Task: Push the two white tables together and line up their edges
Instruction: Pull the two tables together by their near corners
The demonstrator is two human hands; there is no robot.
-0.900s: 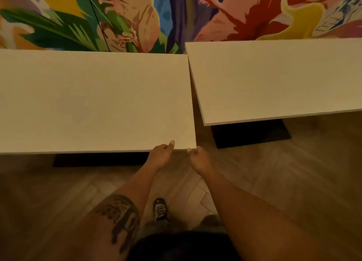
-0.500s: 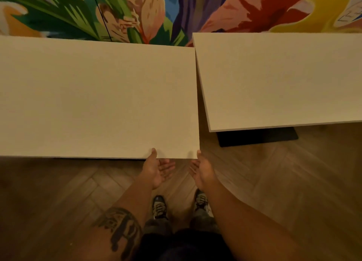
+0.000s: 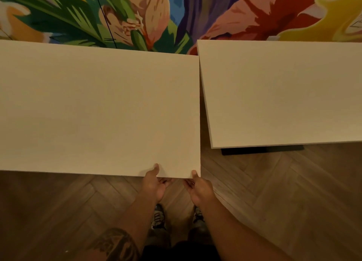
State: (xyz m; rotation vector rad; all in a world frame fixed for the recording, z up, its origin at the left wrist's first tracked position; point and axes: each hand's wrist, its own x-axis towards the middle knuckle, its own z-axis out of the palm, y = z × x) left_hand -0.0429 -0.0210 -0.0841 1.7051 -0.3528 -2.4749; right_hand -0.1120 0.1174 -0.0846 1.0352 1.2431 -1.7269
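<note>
Two white tabletops fill the view. The left table (image 3: 88, 111) is the larger in view and reaches closer to me. The right table (image 3: 284, 92) is turned slightly, so the two nearly touch at their far corners and a narrow wedge of floor opens toward me; its near edge sits farther back. My left hand (image 3: 154, 184) grips the left table's near edge, thumb on top, fingers underneath. My right hand (image 3: 199, 188) holds the same table at its near right corner, thumb on top.
A colourful floral mural (image 3: 176, 15) covers the wall right behind both tables. The floor is herringbone wood (image 3: 274, 192). A dark base (image 3: 262, 150) shows under the right table. My shoes (image 3: 158, 217) are just below the hands.
The hands went from resting at the near edge, to open under it, to gripping it with thumbs on top. The gap between the tables has narrowed at the far end.
</note>
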